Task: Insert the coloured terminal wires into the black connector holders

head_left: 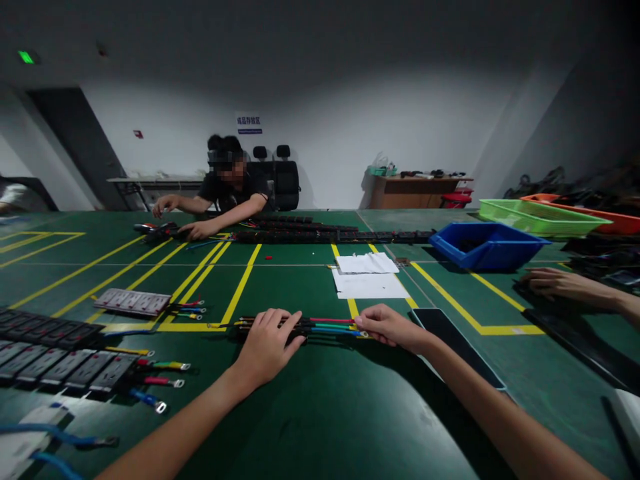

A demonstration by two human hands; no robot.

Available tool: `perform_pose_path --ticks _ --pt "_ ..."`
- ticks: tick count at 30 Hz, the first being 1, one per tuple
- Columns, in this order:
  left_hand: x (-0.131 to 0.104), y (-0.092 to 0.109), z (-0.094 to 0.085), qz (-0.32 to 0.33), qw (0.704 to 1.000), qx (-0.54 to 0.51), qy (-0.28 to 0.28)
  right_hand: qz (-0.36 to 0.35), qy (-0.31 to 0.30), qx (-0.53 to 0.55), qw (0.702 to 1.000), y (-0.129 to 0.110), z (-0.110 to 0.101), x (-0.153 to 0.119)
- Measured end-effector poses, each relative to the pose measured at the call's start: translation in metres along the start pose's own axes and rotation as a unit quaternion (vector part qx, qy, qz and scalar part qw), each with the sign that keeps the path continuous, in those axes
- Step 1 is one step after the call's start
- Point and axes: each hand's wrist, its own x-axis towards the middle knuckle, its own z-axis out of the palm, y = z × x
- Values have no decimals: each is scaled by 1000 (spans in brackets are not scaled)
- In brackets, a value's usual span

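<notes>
A wire bundle [330, 327] with red, green and blue wires lies across the green table in front of me. My left hand [270, 343] covers its dark middle part, with the fingers curled over it and the thumb along the near side. At the right end, my right hand [387, 327] pinches the wire tips, where a ring terminal shows beside the fingers. A yellow lead with a lug [214, 325] sticks out left of my left hand. The part of the bundle under my left palm is hidden.
Power strips with lugged wires [75, 367] lie at the left, and a smaller strip [133, 301] beyond them. Papers [373, 283], a phone [457, 347] and a blue bin [485, 247] stand rightward. A co-worker [230, 183] works opposite; another person's hand [560, 283] rests at right.
</notes>
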Motion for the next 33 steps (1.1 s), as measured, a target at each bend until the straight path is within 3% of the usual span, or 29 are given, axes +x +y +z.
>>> perform_pose_path --ticks 17,33 --pt "3 1 1 0 1000 -20 -7 8 1 -3 1000 -2 1 -9" --pt "3 -2 4 19 999 -14 23 4 34 5 999 -4 3 -4"
